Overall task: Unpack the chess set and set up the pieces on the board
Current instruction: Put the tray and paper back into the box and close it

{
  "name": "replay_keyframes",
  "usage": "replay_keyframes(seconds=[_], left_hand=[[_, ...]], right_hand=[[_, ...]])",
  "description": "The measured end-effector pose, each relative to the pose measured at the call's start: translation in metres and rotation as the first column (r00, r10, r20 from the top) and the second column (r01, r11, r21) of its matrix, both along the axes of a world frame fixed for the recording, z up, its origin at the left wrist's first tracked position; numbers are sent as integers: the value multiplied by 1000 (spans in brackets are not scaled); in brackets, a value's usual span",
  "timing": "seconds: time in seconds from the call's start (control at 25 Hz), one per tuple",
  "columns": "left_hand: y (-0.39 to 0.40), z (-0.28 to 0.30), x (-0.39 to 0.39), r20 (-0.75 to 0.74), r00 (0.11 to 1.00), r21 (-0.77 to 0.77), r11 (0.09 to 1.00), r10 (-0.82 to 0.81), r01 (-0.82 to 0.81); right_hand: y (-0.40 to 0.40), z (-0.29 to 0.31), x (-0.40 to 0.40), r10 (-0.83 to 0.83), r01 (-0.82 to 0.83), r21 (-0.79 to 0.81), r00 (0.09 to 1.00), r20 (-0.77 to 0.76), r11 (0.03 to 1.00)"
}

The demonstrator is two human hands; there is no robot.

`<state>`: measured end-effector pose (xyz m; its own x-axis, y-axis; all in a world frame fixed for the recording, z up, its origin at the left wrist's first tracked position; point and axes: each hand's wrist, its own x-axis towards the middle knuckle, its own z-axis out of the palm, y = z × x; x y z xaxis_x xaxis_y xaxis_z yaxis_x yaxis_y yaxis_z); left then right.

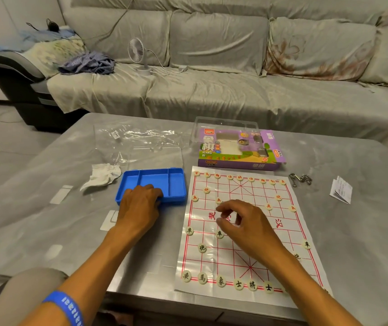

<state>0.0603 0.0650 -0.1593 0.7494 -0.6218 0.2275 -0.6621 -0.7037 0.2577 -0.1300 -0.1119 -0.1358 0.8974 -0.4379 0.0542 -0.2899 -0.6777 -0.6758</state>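
The xiangqi pieces are lying as small cream discs on the printed board sheet, which is spread flat on the bench just right of the blue tray. The far row and its cannons and soldiers are sitting in place; the near back row is running from the left corner toward the middle, with its right end hidden under the forearm. The discs are looking light, hard and smooth, so I judge they will slide easily on the glossy sheet and are best pinched by the rim from above. The sheet itself is looking thin and creased, likely to shift if a disc is dragged across it.

The right hand is hovering over the river band in the middle of the sheet, its fingers curled with thumb and forefinger close together in a pinch; whether a disc is sitting between them I cannot tell. The left hand is resting on the tray's near edge, its fingers bent into the left compartment, touching the plastic and gripping nothing visible. The tray's visible compartments are showing no pieces.

Beyond are lying the purple xiangqi box, a clear lid, crumpled wrap and a tissue.
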Motion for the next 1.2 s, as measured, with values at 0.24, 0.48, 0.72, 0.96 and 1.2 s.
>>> replay_keyframes(seconds=[0.24,0.48,0.72,0.96,1.2], left_hand=[[-4,31,-13,164,985,-66,996,-44,55],[-13,31,-19,146,978,-41,987,-147,155],[-14,36,-23,-15,995,-113,988,-103,101],[3,37,21,-650,759,-508,717,45,-477],[-3,11,28,-839,533,-344,650,112,-678]], right_hand=[[18,17,59,-180,205,464,979,-97,862],[18,20,95,-225,269,681,962,-155,681],[17,12,96,-283,300,724,947,-149,622],[11,4,91,-325,325,794,930,-170,514],[13,2,98,-281,312,753,944,-174,580]])
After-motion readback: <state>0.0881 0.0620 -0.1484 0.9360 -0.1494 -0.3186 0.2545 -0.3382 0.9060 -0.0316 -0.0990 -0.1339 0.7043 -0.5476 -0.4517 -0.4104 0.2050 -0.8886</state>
